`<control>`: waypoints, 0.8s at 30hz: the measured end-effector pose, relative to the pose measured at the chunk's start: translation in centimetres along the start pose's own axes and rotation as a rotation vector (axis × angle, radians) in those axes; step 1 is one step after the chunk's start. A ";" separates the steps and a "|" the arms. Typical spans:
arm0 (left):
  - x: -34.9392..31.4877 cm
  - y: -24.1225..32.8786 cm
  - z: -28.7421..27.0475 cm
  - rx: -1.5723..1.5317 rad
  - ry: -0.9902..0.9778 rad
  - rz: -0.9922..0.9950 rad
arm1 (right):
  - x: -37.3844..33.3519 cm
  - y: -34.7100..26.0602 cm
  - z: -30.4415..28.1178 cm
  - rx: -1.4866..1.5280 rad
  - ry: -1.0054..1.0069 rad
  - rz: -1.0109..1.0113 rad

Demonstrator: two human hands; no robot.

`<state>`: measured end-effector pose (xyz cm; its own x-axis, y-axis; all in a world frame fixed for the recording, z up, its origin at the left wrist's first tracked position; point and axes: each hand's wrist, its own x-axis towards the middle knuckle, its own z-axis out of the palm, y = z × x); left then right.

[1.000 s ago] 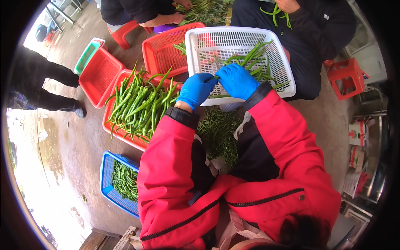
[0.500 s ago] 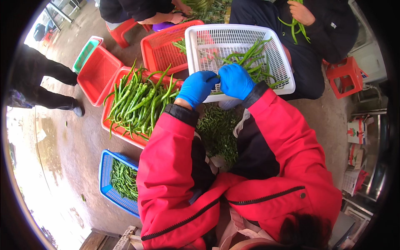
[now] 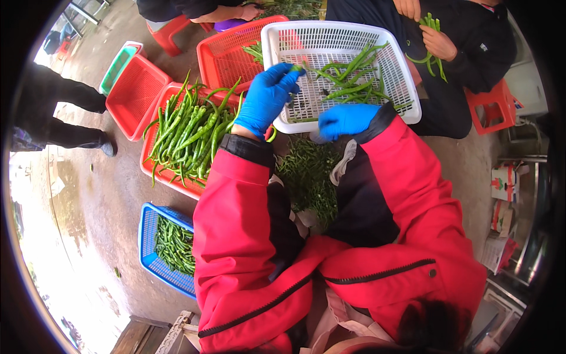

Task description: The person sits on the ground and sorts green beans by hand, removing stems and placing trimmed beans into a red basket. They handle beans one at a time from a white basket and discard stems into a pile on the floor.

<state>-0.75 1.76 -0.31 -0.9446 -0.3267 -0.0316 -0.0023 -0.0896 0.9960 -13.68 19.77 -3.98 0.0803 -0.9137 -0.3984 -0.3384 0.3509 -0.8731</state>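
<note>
Both my hands wear blue gloves and my sleeves are red. My left hand [image 3: 268,97] reaches over the near rim of the white basket [image 3: 274,41] and pinches a small green chili [image 3: 296,68] at its fingertips. My right hand [image 3: 345,121] rests at the basket's near edge with fingers curled; what it holds is hidden. Several long green chilies [image 3: 348,76] lie in the white basket. A heap of small green chilies [image 3: 306,174] lies below my hands, in front of my lap.
A red crate [image 3: 154,171] full of long green chilies [image 3: 188,130] stands to my left, with empty red crates [image 3: 132,88] behind it and a blue basket [image 3: 150,248] of chilies nearer. Across, a person in dark clothes holds chilies [image 3: 430,41]. A red stool [image 3: 492,109] stands at right.
My hands were together over the basket's near edge; now they have parted, the left one moving up into the basket with a chili and the right one dropping lower.
</note>
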 end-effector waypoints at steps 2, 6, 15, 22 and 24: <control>0.1 0.0 0.0 0.055 0.163 0.017 | 0.2 1.6 0.2 -0.134 -0.134 0.030; 0.1 -0.1 0.0 0.085 0.263 0.090 | 1.3 6.7 -4.5 -0.296 0.442 0.274; 0.6 -0.3 -0.2 -0.145 0.306 -0.004 | 3.7 14.3 -7.2 -1.257 0.782 0.418; 1.4 -0.8 0.7 0.453 0.361 0.365 | 2.3 -1.0 -3.5 -0.237 1.482 -0.466; 1.1 -0.5 1.2 0.505 0.308 0.522 | 1.8 -3.8 -1.0 0.206 1.329 -0.609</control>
<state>-2.16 2.61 -0.71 -0.7314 -0.4615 0.5021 0.1975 0.5613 0.8037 -13.19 16.58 -1.10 -0.7797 -0.4009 0.4809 -0.4229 -0.2292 -0.8767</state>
